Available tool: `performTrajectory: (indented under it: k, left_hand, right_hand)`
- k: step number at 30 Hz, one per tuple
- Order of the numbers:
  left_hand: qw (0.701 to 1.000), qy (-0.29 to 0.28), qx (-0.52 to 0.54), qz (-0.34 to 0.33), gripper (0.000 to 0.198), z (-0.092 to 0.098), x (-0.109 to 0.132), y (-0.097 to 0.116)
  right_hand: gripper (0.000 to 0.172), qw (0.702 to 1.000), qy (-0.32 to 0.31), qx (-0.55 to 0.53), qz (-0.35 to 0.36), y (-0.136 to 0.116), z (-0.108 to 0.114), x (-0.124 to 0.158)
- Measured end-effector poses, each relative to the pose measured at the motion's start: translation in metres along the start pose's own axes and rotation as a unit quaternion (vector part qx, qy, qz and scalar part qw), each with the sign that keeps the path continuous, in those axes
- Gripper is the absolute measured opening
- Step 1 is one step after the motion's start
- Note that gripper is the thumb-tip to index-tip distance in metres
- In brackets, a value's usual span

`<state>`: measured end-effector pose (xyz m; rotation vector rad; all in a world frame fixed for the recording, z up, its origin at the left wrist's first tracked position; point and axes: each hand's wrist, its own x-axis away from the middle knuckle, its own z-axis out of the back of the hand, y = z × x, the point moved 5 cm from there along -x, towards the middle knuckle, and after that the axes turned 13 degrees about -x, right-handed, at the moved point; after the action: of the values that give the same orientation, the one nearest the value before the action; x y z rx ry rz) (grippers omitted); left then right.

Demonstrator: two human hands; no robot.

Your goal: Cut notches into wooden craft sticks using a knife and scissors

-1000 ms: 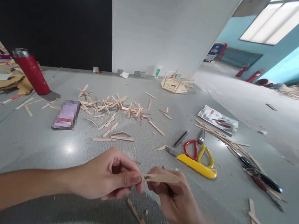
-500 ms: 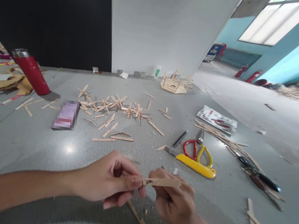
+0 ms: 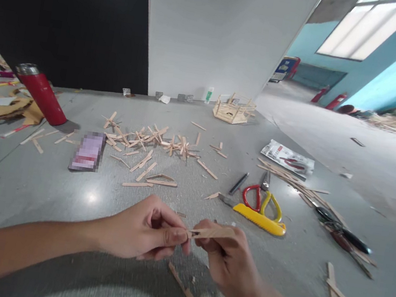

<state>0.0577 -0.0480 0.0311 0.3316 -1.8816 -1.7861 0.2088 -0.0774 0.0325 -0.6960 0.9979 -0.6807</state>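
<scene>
My left hand [image 3: 140,234] and my right hand [image 3: 230,267] meet low in the middle of the view, just above the grey table [image 3: 46,190]. Both pinch the same thin wooden craft stick [image 3: 213,232]: the left thumb and forefinger hold its left tip, the right fingers wrap its right part. The stick lies nearly level between them. Another wooden stick [image 3: 187,293] rests on the table right under my hands.
A heap of loose wooden sticks [image 3: 146,143] lies mid-table. Scissors with red and yellow handles [image 3: 262,203], a yellow cutter [image 3: 259,220] and pliers [image 3: 343,237] lie to the right. A red flask [image 3: 40,94] stands left, a stick basket [image 3: 234,108] at the back.
My hands dipped slightly and came back up with the stick; the pinch on it has stayed the same. Nothing on the table has moved.
</scene>
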Motion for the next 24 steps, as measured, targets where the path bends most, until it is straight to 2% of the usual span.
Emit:
performTrajectory:
  k: [5,12,15,17,21,24]
  left_hand:
    - [1.0,-0.002,0.001,0.002,0.042,0.0,0.0,0.001]
    - [1.0,-0.006,-0.001,0.005,0.043,-0.001,0.0,0.002]
    - [1.0,0.0,0.003,0.003,0.044,0.001,-0.001,0.002]
    - [1.0,-0.002,0.008,-0.001,0.043,0.001,-0.001,0.002]
    - [1.0,-0.005,0.008,-0.013,0.043,-0.001,-0.001,0.003]
    - [1.0,-0.011,0.011,-0.016,0.042,-0.004,0.0,0.002]
  right_hand:
    - [0.03,0.999,-0.015,-0.039,-0.007,0.004,0.003,-0.001]
    - [0.032,0.998,-0.058,-0.028,0.017,0.002,0.005,-0.004]
    - [0.032,0.999,-0.031,0.006,0.035,0.0,0.006,-0.004]
    - [0.031,0.995,0.006,0.056,0.077,-0.004,0.007,-0.003]
    - [0.03,0.97,0.076,0.164,0.161,-0.012,0.006,0.005]
    - [0.031,0.958,0.098,0.201,0.182,-0.014,0.003,0.01]
